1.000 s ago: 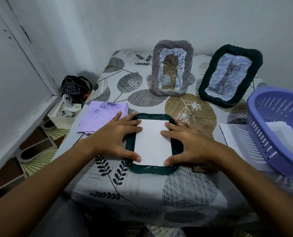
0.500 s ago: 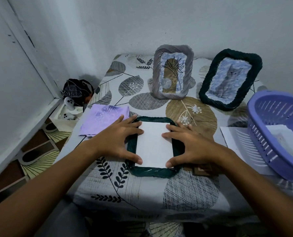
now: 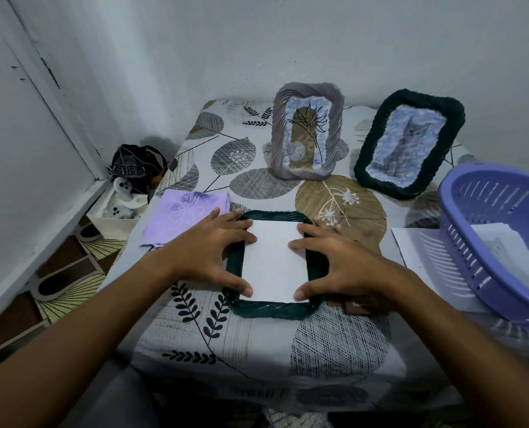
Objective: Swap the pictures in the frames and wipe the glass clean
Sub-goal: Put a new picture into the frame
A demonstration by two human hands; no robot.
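Low in the middle of the frame a dark green frame (image 3: 272,310) lies flat on the tabletop (image 3: 257,344), apparently face down, with a white sheet (image 3: 275,261) set into its opening. Its long axis runs away from the person, toward the wall. The left hand (image 3: 204,254) rests on the frame's left rail and the right hand (image 3: 340,267) on its right rail, so the sheet lies between the two, equally close to both. Fingers on both hands are spread and fairly straight, tips and thumbs pressing on the sheet's side edges and corners; neither hand curls round anything. I'd judge they are seating the paper, so the coming press goes inward and downward from both sides.

Just left of the left hand lies a lilac cloth (image 3: 186,217), touching its outer fingers, handy for wiping. At the right edge a purple basket (image 3: 460,242) sits on loose paper (image 3: 417,257).

Further back, toward the upper middle, a grey frame (image 3: 308,88) with a plant picture stands upright, and to its right a second green frame (image 3: 380,180) with a cat picture leans tilted near the wall.
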